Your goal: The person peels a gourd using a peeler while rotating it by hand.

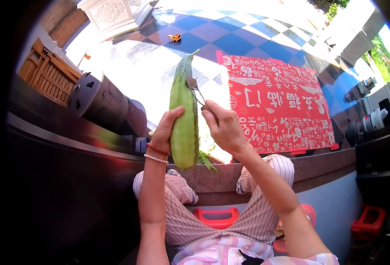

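A long green gourd (184, 137) is held upright, its stem end pointing up and away from me. My left hand (164, 130) wraps around its left side, the thumb lying on the front. My right hand (223, 126) is closed on the handle of a peeler (197, 92), whose head touches the gourd's upper right side. Below the peeler the gourd looks pale and smooth; its upper part is darker green. Most of the peeler's handle is hidden in my fingers. Thin green peelings (208, 161) lie on the ground beyond the gourd's lower end.
A red mat (279, 115) with white characters lies ahead right on checkered tiles. At left stand a dark metal drum (100, 99) and a folded wooden chair (49, 73). An orange toy (174, 38) sits farther off. Red stools (369, 221) stand near me, and a stone step crosses before my feet.
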Action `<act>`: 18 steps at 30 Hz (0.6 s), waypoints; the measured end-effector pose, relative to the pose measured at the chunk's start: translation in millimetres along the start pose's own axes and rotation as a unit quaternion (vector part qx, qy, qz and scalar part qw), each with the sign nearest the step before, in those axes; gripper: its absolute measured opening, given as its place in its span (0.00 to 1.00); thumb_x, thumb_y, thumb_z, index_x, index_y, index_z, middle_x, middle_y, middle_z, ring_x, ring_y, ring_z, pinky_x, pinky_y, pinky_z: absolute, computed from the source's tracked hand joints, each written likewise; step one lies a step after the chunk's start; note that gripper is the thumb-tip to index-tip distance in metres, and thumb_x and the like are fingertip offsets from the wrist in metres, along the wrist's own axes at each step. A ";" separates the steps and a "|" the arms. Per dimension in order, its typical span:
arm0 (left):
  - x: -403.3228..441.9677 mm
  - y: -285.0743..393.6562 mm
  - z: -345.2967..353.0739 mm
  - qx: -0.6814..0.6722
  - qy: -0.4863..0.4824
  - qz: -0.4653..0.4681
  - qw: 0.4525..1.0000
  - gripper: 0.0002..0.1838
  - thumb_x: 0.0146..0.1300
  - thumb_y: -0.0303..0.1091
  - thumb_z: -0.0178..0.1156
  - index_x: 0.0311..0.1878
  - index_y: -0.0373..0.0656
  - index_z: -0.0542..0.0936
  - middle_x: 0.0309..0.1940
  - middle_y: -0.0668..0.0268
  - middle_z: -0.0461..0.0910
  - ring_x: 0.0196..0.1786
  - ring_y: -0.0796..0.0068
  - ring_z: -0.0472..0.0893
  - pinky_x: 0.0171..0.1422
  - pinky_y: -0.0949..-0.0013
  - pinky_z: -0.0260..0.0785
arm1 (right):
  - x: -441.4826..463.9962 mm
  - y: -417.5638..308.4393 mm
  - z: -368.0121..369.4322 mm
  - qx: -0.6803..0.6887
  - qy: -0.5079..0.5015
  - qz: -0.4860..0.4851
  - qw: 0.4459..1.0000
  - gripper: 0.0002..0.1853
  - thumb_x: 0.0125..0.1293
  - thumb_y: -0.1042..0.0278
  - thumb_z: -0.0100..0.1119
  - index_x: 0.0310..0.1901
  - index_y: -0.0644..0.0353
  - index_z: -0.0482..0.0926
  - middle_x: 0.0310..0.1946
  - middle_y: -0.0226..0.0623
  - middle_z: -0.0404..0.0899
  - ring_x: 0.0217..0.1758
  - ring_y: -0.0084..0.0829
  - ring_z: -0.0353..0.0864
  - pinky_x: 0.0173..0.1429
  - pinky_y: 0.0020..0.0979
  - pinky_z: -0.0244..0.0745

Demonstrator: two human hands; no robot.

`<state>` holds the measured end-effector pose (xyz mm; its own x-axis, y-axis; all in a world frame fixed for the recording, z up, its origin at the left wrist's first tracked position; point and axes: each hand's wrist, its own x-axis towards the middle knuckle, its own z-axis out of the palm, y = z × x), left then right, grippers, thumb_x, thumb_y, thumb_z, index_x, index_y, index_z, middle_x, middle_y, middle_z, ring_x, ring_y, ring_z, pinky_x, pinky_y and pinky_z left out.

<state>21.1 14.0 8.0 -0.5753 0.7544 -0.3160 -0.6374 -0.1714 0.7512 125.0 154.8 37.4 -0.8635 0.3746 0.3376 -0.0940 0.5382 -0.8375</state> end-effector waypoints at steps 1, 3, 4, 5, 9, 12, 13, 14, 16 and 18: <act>1.5 -1.5 -0.2 -0.004 0.004 -0.003 1.000 0.19 0.61 0.46 0.56 0.44 0.37 0.75 0.30 0.64 0.80 0.28 0.78 0.80 0.31 0.74 0.75 | -1.2 -0.2 -0.5 -0.001 0.000 0.003 1.000 0.07 0.63 0.70 0.49 0.36 0.66 0.70 0.23 0.53 0.75 0.29 0.54 0.76 0.32 0.46 0.69; 2.4 -1.4 1.2 -0.013 0.010 -0.009 1.000 0.19 0.61 0.45 0.57 0.44 0.38 0.76 0.30 0.65 0.80 0.28 0.78 0.80 0.32 0.74 0.76 | -6.3 2.0 -2.3 -0.017 -0.011 0.006 1.000 0.07 0.63 0.70 0.49 0.36 0.66 0.70 0.23 0.53 0.75 0.29 0.54 0.76 0.32 0.45 0.69; 3.3 -1.4 0.3 -0.022 0.017 -0.011 1.000 0.19 0.61 0.45 0.57 0.44 0.38 0.76 0.30 0.65 0.80 0.28 0.77 0.80 0.32 0.74 0.76 | -9.9 1.4 -2.2 -0.018 -0.023 0.007 1.000 0.07 0.63 0.70 0.49 0.36 0.66 0.70 0.23 0.53 0.75 0.29 0.54 0.76 0.32 0.46 0.68; 4.1 -0.9 -2.1 -0.032 0.025 -0.013 0.999 0.19 0.61 0.45 0.57 0.44 0.38 0.76 0.30 0.65 0.80 0.28 0.77 0.80 0.32 0.73 0.76 | -13.7 0.2 -2.1 -0.019 -0.035 0.008 0.999 0.07 0.63 0.70 0.49 0.36 0.66 0.69 0.23 0.53 0.75 0.29 0.54 0.76 0.32 0.46 0.68; 8.2 3.1 -12.8 -0.058 0.031 0.013 0.998 0.19 0.61 0.46 0.56 0.45 0.38 0.76 0.33 0.64 0.80 0.31 0.76 0.80 0.35 0.72 0.76 | -26.5 -3.4 0.0 -0.013 -0.068 -0.003 0.998 0.07 0.63 0.71 0.49 0.36 0.66 0.68 0.22 0.53 0.74 0.28 0.54 0.75 0.31 0.47 0.67; 11.1 6.2 -21.0 -0.076 0.030 0.036 0.996 0.21 0.62 0.48 0.55 0.45 0.38 0.75 0.35 0.60 0.80 0.34 0.71 0.80 0.38 0.68 0.77 | -32.8 -5.9 3.1 -0.022 -0.086 -0.013 0.996 0.07 0.62 0.71 0.50 0.37 0.66 0.68 0.22 0.53 0.74 0.28 0.54 0.75 0.32 0.47 0.67; 11.9 6.4 -24.9 -0.088 0.031 0.038 0.995 0.22 0.62 0.50 0.54 0.46 0.39 0.75 0.35 0.60 0.80 0.33 0.70 0.81 0.37 0.67 0.78 | -35.7 -5.5 5.2 -0.018 -0.088 -0.019 0.996 0.07 0.62 0.71 0.50 0.37 0.66 0.68 0.22 0.53 0.74 0.29 0.54 0.75 0.32 0.47 0.67; 13.6 5.7 -29.9 -0.100 0.033 0.039 0.994 0.22 0.62 0.51 0.54 0.47 0.40 0.74 0.34 0.60 0.80 0.33 0.69 0.81 0.37 0.66 0.78 | -38.8 -4.6 7.4 -0.014 -0.090 -0.026 0.995 0.07 0.62 0.71 0.50 0.37 0.66 0.68 0.22 0.53 0.74 0.29 0.54 0.75 0.32 0.47 0.67; 18.1 3.9 -42.4 -0.123 0.034 0.045 0.991 0.25 0.62 0.53 0.52 0.47 0.38 0.74 0.36 0.56 0.80 0.34 0.65 0.81 0.38 0.63 0.78 | -42.1 -3.2 11.2 -0.014 -0.098 -0.026 0.995 0.08 0.62 0.70 0.50 0.38 0.66 0.68 0.23 0.54 0.74 0.29 0.55 0.75 0.33 0.47 0.67; 19.9 2.1 -47.6 -0.129 0.042 0.056 0.989 0.25 0.61 0.53 0.52 0.48 0.38 0.74 0.37 0.55 0.80 0.35 0.63 0.81 0.40 0.61 0.77 | -43.4 -4.1 13.3 -0.009 -0.092 -0.024 0.995 0.09 0.63 0.70 0.50 0.40 0.67 0.68 0.24 0.54 0.74 0.29 0.55 0.75 0.33 0.47 0.68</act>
<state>-16.1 -1.6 -24.3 -0.6833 0.6686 -0.2934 -0.6705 -0.4154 0.6148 156.3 126.3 20.5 -0.9345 0.2041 0.2916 -0.1305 0.5657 -0.8142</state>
